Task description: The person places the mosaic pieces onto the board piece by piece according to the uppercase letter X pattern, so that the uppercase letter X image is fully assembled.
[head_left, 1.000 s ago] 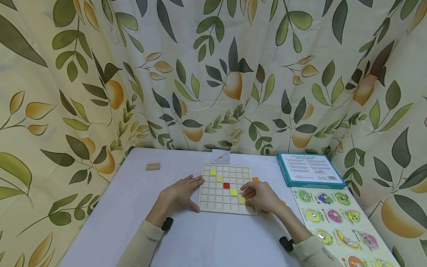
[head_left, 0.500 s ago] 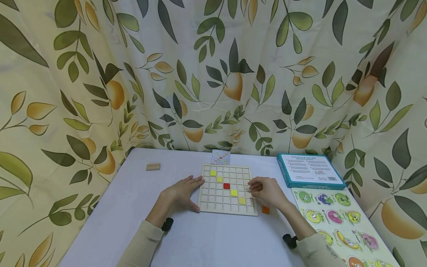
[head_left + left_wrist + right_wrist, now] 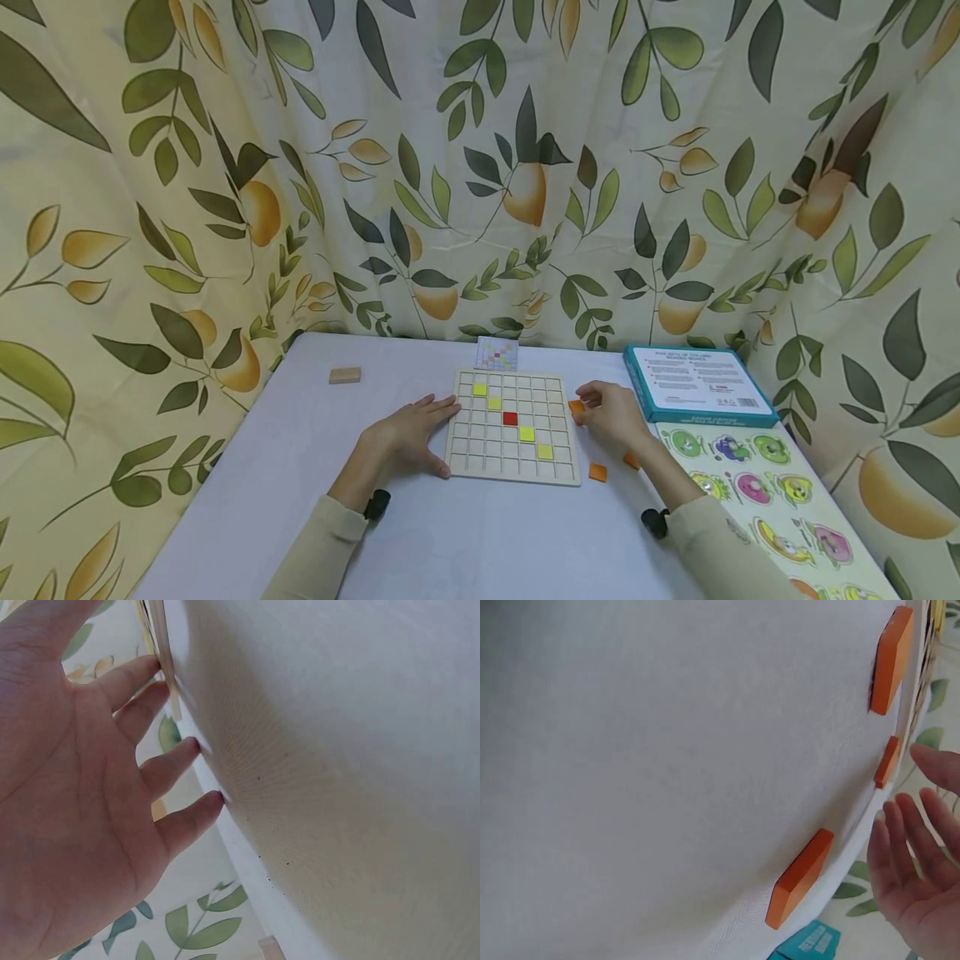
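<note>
A pale wooden grid board (image 3: 480, 462) lies in the middle of the head view. Yellow tiles (image 3: 545, 452) and one red tile (image 3: 510, 418) form a diagonal in its cells. My left hand (image 3: 408, 429) rests with spread fingers at the board's left edge, thumb near the lower corner. Beyond the right edge, my right hand (image 3: 611, 412) hovers at an orange tile (image 3: 577, 410), its fingertips partly covering it. In the right wrist view that hand's thumb and fingers stand apart, close to the small-looking orange tile (image 3: 887, 761), with nothing visibly pinched.
Two other orange tiles, a nearer one (image 3: 597, 472) and one by the right wrist (image 3: 632, 460), lie right of the board. A patterned card (image 3: 497, 353) sits behind it. A wooden block (image 3: 345, 376) is far left. A teal box (image 3: 701, 383) and fruit-picture sheet (image 3: 738, 467) occupy the right.
My right hand has moved off the board's lower right, away from the yellow tile there, to the orange tile beyond the right edge. The left hand has stayed put.
</note>
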`<state>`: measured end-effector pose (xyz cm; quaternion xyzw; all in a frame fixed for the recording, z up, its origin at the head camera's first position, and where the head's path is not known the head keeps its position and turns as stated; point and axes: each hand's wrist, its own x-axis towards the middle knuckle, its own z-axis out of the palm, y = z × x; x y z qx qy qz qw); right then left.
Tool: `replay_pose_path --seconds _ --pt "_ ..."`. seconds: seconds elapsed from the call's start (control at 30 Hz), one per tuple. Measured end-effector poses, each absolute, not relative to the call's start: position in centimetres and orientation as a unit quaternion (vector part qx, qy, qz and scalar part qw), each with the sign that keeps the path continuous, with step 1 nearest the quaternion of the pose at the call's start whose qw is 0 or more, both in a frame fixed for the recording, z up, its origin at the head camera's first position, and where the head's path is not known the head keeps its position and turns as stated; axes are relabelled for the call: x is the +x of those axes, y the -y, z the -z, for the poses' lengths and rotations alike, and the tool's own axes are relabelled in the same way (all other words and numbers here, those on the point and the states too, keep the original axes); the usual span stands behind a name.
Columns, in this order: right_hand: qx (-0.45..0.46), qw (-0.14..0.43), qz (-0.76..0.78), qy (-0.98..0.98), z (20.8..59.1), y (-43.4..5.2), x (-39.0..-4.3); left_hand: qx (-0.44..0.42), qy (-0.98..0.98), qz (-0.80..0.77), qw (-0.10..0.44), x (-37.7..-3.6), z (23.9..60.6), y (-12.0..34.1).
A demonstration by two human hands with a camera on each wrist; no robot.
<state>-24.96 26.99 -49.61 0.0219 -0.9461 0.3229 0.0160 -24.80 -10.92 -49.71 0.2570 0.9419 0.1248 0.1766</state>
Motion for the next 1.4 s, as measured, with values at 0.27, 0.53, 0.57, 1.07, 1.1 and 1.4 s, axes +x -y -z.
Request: replay_pose_path --seconds 0.27,0.53,0.57,1.07,1.1,1.4 --pt "0.008 -0.012 -0.306 0.952 50.1 -26.8 -26.6 0.252 -0.943 -0.126 0.178 -24.9 49.8 10.9" --pt "0.002 -0.027 -0.292 0.956 50.0 -26.6 -27.5 0.251 -0.943 -0.124 0.179 -25.0 49.9 10.8" --pt "0.0 -0.031 -0.295 0.955 50.0 -26.6 -27.5 0.25 -0.943 -0.123 0.179 -25.0 49.9 10.8" --pt "-0.007 -0.036 -0.292 0.956 50.2 -26.8 -27.3 0.25 -0.944 -0.117 0.179 -24.9 49.9 10.8" --pt "-0.005 -0.036 -0.286 0.957 50.2 -26.8 -27.3 0.251 -0.944 -0.116 0.178 -24.9 49.9 10.9" --pt "0.005 -0.029 -0.249 0.968 49.8 -27.2 -27.0 0.254 -0.943 -0.126 0.175 -24.6 49.5 10.9"
